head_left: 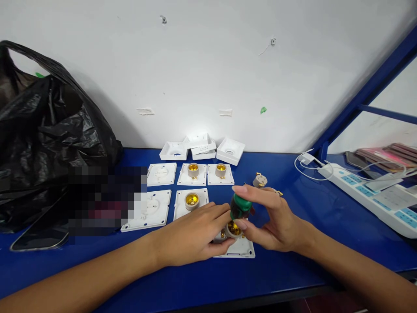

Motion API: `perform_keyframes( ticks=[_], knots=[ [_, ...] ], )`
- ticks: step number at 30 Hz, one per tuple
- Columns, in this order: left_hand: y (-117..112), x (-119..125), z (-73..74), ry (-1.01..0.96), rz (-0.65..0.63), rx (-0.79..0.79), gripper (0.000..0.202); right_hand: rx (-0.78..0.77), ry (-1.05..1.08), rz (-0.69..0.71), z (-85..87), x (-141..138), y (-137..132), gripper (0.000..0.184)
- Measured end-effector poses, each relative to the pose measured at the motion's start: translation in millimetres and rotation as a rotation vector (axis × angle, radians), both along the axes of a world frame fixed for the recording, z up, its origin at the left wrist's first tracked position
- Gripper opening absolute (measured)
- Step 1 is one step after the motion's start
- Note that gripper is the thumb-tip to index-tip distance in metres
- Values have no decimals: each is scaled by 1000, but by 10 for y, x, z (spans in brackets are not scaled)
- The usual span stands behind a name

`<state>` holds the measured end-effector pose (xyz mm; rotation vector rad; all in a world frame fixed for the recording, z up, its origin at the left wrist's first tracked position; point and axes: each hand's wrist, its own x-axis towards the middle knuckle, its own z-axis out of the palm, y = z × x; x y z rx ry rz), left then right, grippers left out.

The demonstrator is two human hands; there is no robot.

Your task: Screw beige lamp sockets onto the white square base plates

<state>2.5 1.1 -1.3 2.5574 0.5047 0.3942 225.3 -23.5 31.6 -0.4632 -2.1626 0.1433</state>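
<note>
My right hand (272, 219) grips a short screwdriver (241, 206) by its green and black handle, thumb and fingers around it. It stands over a lamp socket (233, 229) with a gold-coloured inside. That socket sits on a white square base plate (239, 248), partly hidden by my hands. My left hand (202, 232) is closed around the socket's side, its fingers pressed on it. The screwdriver's tip is hidden, so whether it meets a screw I cannot tell. Just behind my right hand lies a loose socket (259, 180) with brass tabs.
Several white base plates (145, 221) lie in rows, some bearing sockets (192, 201). White covers (230, 150) lean near the wall. A black plastic bag (48, 126) and a phone (42, 221) are at the left. On the right are a power strip (365, 191) and stacked phones (387, 156).
</note>
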Motion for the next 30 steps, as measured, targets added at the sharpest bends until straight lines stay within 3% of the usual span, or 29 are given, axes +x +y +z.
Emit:
perform_keyframes(
  ticks=[13,23,30],
  knots=[
    [0,16,44,8,-7,-33,6,23,-30,-27,5,-14,-22,65],
    [-2,11,23,-23,-2,-59,16,14,-7,2,-33,-17,-7,56],
    [0,14,7,-36,5,-28,22,-32,-17,48,-40,-12,-5,60]
  ],
)
